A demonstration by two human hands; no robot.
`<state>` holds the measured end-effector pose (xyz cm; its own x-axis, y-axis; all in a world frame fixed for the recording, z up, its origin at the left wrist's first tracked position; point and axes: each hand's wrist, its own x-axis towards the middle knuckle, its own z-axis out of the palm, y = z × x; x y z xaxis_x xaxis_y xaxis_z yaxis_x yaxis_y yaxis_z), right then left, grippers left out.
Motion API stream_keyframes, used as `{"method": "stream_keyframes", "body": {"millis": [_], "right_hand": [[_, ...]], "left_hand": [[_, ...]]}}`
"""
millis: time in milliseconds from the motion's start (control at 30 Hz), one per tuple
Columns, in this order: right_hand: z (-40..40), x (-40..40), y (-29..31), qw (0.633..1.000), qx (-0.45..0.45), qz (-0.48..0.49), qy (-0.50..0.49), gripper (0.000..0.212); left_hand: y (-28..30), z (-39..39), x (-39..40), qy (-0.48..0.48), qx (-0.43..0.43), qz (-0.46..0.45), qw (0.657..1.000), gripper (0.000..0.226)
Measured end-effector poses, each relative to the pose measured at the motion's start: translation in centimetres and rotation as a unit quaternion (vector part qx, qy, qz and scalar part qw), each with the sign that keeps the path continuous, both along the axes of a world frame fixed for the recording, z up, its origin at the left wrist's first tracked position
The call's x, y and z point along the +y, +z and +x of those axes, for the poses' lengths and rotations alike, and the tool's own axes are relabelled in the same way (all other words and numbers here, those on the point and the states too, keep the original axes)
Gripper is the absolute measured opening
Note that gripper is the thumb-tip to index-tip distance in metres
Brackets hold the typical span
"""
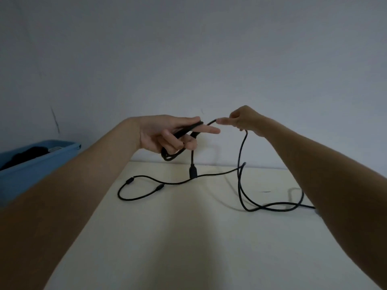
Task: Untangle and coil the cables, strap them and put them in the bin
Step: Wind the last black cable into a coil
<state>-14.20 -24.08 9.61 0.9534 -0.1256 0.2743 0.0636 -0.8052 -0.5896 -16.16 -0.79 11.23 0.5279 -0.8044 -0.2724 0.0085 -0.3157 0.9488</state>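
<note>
Above a pale table (188,237), the left hand (167,135) grasps a few coiled loops of black cable (240,155), a plug (193,172) dangling beneath it. The right hand (243,120), just beside, pinches the cable's next stretch; the slack trails across the table. A blue bin (31,164) sits off the table's left edge.

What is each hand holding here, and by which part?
Left hand holds the black cable's coiled loops; right hand pinches its loose run just beyond the coil.
</note>
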Motion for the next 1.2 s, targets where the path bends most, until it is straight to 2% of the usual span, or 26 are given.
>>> {"method": "stream_keyframes", "body": {"millis": [100,233,333,467,600,700,800,867,900,967,1067,1133,1200], "right_hand": [[1.0,3.2,0.3,0.998,-0.062,0.026,-0.007,0.049],[1.2,6.7,1.3,0.990,-0.045,0.121,0.050,0.027],[-0.1,7.4,1.0,0.971,-0.059,0.195,0.123,0.025],[-1.9,8.1,-0.7,0.970,-0.080,0.153,0.173,0.025],[-2.9,8.1,-2.3,0.970,-0.048,0.152,0.184,0.034],[-3.5,7.8,-3.6,0.968,-0.009,0.134,0.213,0.046],[-3.6,7.3,-6.1,0.976,0.034,0.039,0.214,0.048],[-3.4,6.7,-7.7,0.977,0.072,-0.059,0.191,0.050],[-3.3,6.3,-8.3,0.975,0.094,-0.101,0.173,0.052],[-2.7,5.7,-8.8,0.967,0.126,-0.170,0.139,0.051],[-1.2,4.7,-7.5,0.931,0.096,-0.343,0.078,0.046],[-0.1,3.9,-5.9,0.924,0.042,-0.372,0.074,0.041],[0.8,2.8,-4.0,0.926,0.014,-0.371,0.070,0.030]], "left_hand": [[-1.4,0.8,-1.0,0.113,0.033,-0.034,0.992,0.041],[-3.0,2.1,-1.8,0.243,0.127,-0.171,0.946,0.037],[-3.7,3.4,-1.7,0.290,0.117,-0.233,0.921,0.040],[-4.0,3.9,-2.3,0.261,0.087,-0.276,0.921,0.043],[-3.6,3.5,-3.8,0.277,0.072,-0.315,0.905,0.039],[-3.0,3.3,-4.7,0.270,0.100,-0.405,0.867,0.045],[-1.6,3.7,-4.7,0.251,0.131,-0.482,0.829,0.044],[-0.3,3.7,-4.3,0.208,0.154,-0.508,0.822,0.043],[0.1,3.5,-4.2,0.178,0.170,-0.502,0.829,0.043],[0.4,2.2,-4.2,0.096,0.190,-0.434,0.876,0.040],[-1.2,0.2,-4.6,-0.010,0.176,-0.236,0.956,0.042],[-2.4,-0.3,-4.0,-0.040,0.193,-0.154,0.968,0.042],[-3.2,-0.2,-3.0,-0.023,0.186,-0.111,0.976,0.041]]}}
